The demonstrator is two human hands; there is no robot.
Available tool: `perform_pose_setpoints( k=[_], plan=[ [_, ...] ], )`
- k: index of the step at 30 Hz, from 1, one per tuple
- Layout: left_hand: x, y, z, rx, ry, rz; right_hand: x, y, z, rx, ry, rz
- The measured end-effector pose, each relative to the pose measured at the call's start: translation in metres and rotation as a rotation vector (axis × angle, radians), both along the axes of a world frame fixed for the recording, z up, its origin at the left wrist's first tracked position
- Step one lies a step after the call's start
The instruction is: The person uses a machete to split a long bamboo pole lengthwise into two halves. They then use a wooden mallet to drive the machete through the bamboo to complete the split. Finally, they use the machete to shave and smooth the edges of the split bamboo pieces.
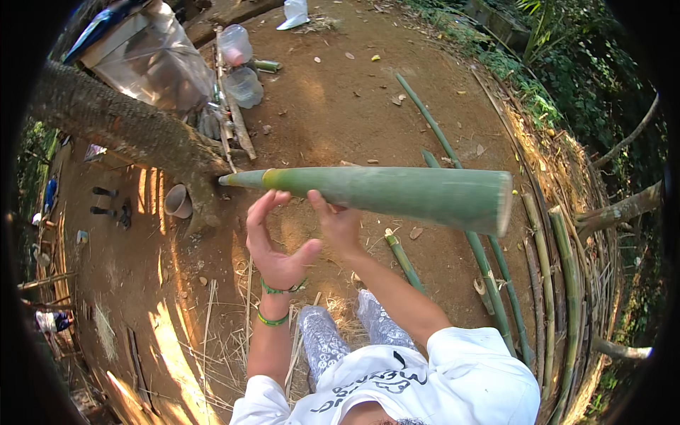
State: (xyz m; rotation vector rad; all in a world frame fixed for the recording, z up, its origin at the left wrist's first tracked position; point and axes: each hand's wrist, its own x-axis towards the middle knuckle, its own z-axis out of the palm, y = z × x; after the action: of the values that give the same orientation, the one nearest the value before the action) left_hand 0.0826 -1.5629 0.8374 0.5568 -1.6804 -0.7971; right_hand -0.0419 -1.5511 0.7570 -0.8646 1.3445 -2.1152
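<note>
A thick green bamboo pole [397, 191] lies level in front of me, its cut end near my right and its far end reaching a tree trunk [127, 127]. My right hand [338, 225] grips the pole from below, fingers wrapped up onto it. My left hand [273, 241] is just below the pole, palm open and fingers spread, fingertips close to its underside; two green bands sit on that wrist. My patterned trousers and white shirt show below.
Several thin bamboo poles [496, 283] lie on the bare dirt to the right, beside a low bamboo fence [567, 255]. Two clear plastic jugs [241, 67] and a plastic-covered stand [152, 57] sit behind the trunk. A small pot [177, 202] rests at its base.
</note>
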Motion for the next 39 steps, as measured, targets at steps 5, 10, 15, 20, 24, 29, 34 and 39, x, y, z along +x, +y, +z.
perform_pose_setpoints(
  k=[5,10,15,20,24,29,34,39],
  plan=[
    [-0.007,0.031,0.18,-0.323,-0.082,-0.135,0.091,-0.009,0.052,-0.042,0.34,0.15],
    [0.051,0.042,0.201,-0.475,-0.249,0.046,0.143,-0.025,0.083,-0.143,0.495,0.174],
    [0.088,0.075,0.196,-0.473,0.049,0.563,0.175,0.006,0.09,-0.038,0.651,0.314],
    [0.125,0.072,0.21,-0.444,0.219,1.026,0.154,0.104,0.012,0.349,0.696,0.828],
    [0.144,0.078,0.202,-0.476,0.272,1.159,0.088,0.201,-0.109,0.837,0.779,1.085],
    [0.173,0.084,0.176,-0.654,0.202,0.989,-0.009,0.261,-0.221,1.282,0.674,1.004],
    [0.207,0.097,0.18,-0.662,0.341,1.019,-0.086,0.247,-0.318,1.642,0.506,0.985],
    [0.276,0.14,0.192,-0.399,0.092,1.178,-0.107,0.209,-0.472,1.774,0.459,1.111]
  ],
)
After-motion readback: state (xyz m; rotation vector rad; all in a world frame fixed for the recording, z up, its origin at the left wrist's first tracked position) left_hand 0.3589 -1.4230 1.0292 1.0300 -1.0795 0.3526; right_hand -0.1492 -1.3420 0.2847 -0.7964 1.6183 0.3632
